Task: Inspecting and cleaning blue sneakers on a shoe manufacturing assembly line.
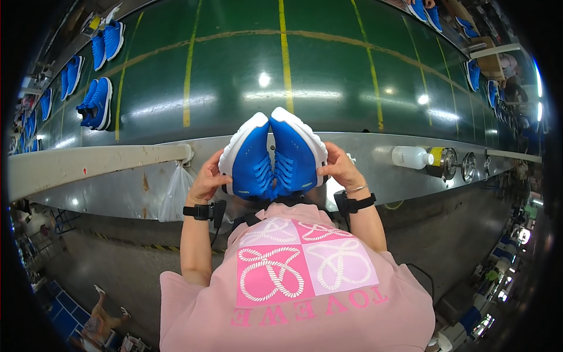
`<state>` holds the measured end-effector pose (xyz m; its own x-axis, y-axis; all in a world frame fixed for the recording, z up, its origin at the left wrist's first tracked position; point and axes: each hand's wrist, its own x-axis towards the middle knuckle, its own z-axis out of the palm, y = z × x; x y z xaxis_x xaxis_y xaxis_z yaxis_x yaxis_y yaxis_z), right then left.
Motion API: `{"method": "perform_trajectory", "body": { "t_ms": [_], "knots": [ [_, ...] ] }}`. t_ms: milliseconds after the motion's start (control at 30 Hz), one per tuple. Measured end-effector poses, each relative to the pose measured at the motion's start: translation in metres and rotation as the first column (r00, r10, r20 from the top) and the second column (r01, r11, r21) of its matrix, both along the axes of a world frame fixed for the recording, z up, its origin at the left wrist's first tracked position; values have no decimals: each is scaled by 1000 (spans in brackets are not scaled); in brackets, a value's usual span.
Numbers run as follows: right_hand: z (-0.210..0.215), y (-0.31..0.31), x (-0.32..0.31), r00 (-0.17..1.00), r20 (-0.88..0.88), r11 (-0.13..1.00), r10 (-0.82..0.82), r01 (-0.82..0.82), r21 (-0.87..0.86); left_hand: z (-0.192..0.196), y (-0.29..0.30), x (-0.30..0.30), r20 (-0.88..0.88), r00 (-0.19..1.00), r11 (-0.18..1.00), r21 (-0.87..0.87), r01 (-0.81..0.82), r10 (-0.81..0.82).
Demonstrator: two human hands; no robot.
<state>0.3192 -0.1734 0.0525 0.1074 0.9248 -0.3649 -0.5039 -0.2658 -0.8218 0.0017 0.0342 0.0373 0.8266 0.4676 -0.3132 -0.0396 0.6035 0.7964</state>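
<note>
Landmark: green conveyor belt [246, 76] with yellow lines.
On the belt, left end: pairs of blue shoes [97, 102].
On the belt, far right end: more blue shoes [472, 74].
Belt's near steel edge, left: clear plastic bag [175, 196] hanging.
Belt's near steel edge, right: white plastic bottle [411, 156] lying beside a metal can [441, 162].

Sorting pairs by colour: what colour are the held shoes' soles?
White soles, blue uppers; head view.
</note>
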Motion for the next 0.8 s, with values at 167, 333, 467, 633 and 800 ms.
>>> {"method": "perform_trajectory", "body": {
  "t_ms": [167, 333, 467, 633, 800],
  "knots": [
    [7, 16, -7, 977, -184, 994, -105, 110, 13, -10, 2, 12, -56, 998, 986, -162, -34, 25],
    [-10, 30, -25, 766, -622, 986, -162, 98, -136, -18, -16, 46, 50, 994, 830, -554, -55, 99],
    [-7, 39, -51, 667, -655, 929, -355, 171, -328, -17, -31, 57, 107, 981, 769, -637, -55, 159],
    [-2, 41, -51, 688, -637, 928, -347, 154, -339, -12, -29, 53, 79, 987, 775, -629, -57, 137],
    [-3, 44, -51, 697, -655, 948, -291, 119, -295, -10, -28, 52, 85, 989, 792, -609, -48, 125]
  ]
}}
